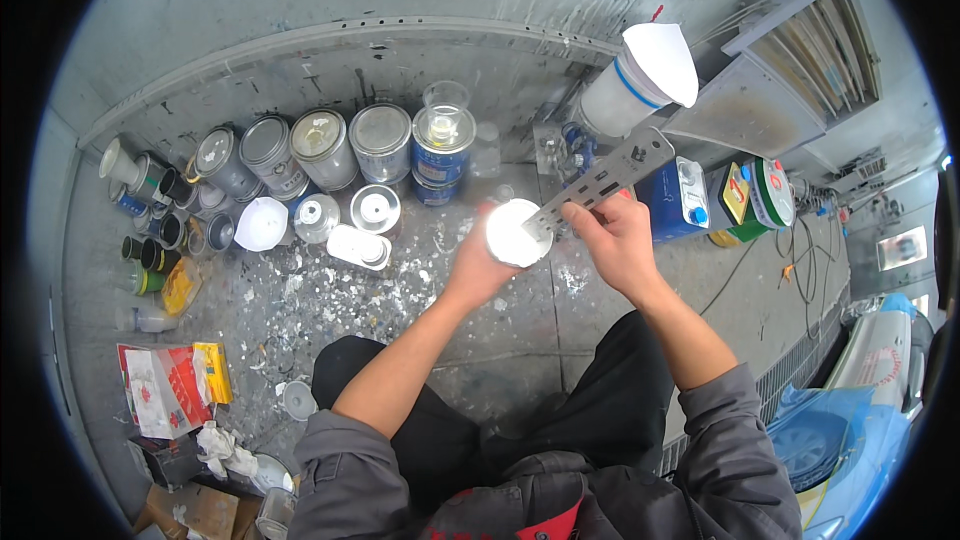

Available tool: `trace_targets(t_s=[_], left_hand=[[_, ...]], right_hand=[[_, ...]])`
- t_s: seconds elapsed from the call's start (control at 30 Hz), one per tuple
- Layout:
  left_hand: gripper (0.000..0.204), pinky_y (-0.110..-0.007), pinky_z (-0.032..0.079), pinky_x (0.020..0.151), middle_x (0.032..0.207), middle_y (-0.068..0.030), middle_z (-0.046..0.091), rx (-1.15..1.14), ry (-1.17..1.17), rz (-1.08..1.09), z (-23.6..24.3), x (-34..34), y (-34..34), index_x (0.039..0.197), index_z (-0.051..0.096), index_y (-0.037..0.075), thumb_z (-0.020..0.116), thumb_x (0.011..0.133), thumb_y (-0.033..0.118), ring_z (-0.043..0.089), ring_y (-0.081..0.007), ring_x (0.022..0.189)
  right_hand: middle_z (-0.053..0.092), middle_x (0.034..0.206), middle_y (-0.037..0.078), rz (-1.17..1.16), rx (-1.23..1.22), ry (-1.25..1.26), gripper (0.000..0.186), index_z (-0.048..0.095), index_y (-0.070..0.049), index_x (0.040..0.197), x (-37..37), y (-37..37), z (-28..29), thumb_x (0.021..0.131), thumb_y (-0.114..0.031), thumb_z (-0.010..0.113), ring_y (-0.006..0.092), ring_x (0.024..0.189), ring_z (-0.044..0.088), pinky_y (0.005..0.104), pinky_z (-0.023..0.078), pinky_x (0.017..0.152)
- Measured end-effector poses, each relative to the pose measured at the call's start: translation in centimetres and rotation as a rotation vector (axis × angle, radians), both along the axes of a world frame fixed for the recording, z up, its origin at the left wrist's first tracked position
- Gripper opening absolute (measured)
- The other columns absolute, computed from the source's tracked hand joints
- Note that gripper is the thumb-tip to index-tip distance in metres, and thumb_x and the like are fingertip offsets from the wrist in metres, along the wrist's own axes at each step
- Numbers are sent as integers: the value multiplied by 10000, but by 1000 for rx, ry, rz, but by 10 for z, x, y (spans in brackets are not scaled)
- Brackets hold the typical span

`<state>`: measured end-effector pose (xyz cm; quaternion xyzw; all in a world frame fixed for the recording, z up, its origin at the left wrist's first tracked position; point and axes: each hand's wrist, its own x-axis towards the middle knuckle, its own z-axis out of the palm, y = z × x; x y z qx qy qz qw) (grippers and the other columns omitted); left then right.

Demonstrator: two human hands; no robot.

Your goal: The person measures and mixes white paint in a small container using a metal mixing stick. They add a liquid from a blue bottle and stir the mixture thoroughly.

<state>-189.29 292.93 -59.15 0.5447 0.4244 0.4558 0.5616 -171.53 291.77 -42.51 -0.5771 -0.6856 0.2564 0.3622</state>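
Observation:
My left hand [474, 266] is wrapped round a cup of white paint [512, 238], held above the paint-spattered floor. Pinched in my right hand [618, 245] is a flat, slotted metal mixing stick [618, 172]. It slants down to the left, and its lower end dips into the white paint. Its upper end points away to the right, near a spray gun whose white cup [612, 100] has a blue band. A blue jug-like can [680, 202] stands just beyond my right hand. My left palm and the cup's far wall are partly hidden.
Several metal paint cans [380, 140] line the wall, with a blue can [441, 155] at their right end. Smaller bottles and a white bowl [262, 225] stand before them. A red-and-white packet [160, 390] lies at left. Hoses [805, 270] and a plastic-covered car [850, 440] are at right.

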Motion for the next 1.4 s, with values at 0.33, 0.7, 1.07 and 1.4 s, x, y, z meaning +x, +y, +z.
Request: trace_targets(t_s=[0.33, 0.7, 1.07, 1.4], left_hand=[[862, -376, 486, 1096, 1380, -116, 661, 17, 10, 1, 8, 1, 0, 1463, 514, 47, 946, 722, 135, 629, -249, 1296], [897, -377, 485, 1101, 1393, -124, 658, 5, 36, 13, 6, 2, -1, 1485, 499, 53, 951, 715, 130, 625, -259, 1308], [858, -370, 488, 1095, 1380, -114, 658, -1, 7, 0, 9, 2, 0, 1467, 510, 59, 947, 735, 155, 630, -245, 1295], [884, -376, 475, 1109, 1407, -126, 649, 10, 24, -6, 2, -2, 0, 1483, 506, 53, 951, 731, 181, 617, -258, 1318]], right_hand=[[764, 860, 86, 33, 21, 83, 180, 769, 30, 1095, 1, -1, 32, 966, -93, 749, 96, 754, 649, 291, 521, 677], [754, 842, 76, -25, -2, 38, 162, 765, 28, 1070, 7, 10, 2, 959, -88, 739, 94, 722, 627, 288, 502, 656], [744, 814, 95, 9, -10, 38, 171, 776, 30, 1035, 0, 2, 3, 953, -119, 763, 107, 693, 624, 305, 488, 616], [770, 860, 81, 39, 104, 22, 168, 764, 40, 1073, 1, 9, 44, 966, -87, 738, 96, 755, 655, 286, 515, 670]])
